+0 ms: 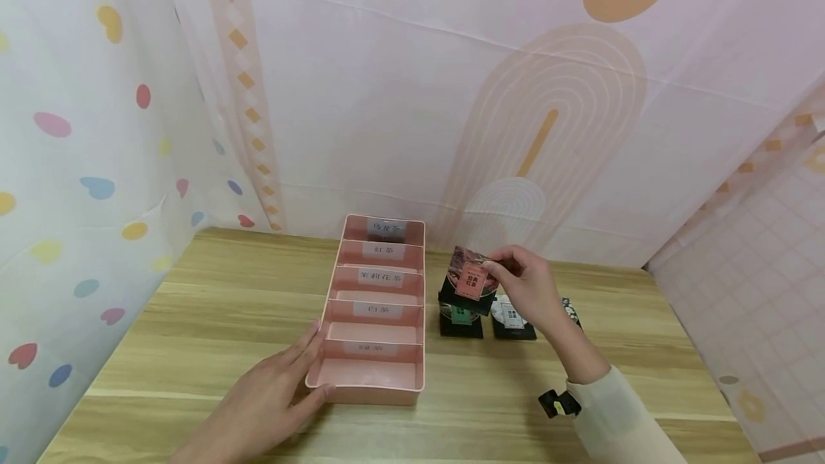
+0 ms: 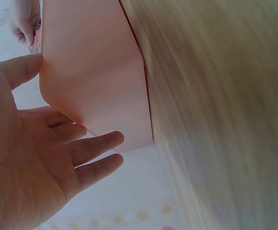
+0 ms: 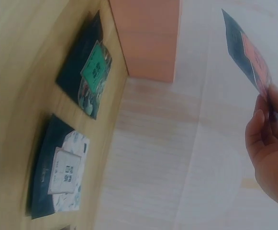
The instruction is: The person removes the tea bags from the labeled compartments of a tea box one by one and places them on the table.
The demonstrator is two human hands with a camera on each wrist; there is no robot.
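A flat black tea packet with a red label (image 1: 470, 283) is pinched at its right edge between the thumb and fingers of my right hand (image 1: 525, 285). It is raised above the table, overlapping a green-labelled packet (image 3: 88, 67) in the head view. To the left stands a pink organizer box (image 1: 370, 396) with several labelled compartments in a row. My left hand (image 1: 271, 385) rests against its near left corner, thumb at the front rim and fingers along the side. In the left wrist view those fingers (image 2: 98, 146) are loosely extended beside the box wall.
A white-labelled packet (image 1: 513, 317) lies right of the green one, and another patterned packet (image 1: 571, 312) shows partly behind my right wrist. Something dark (image 1: 387, 239) sits in the box's rearmost compartment. A patterned curtain (image 1: 361, 92) hangs behind the wooden table (image 1: 258, 285).
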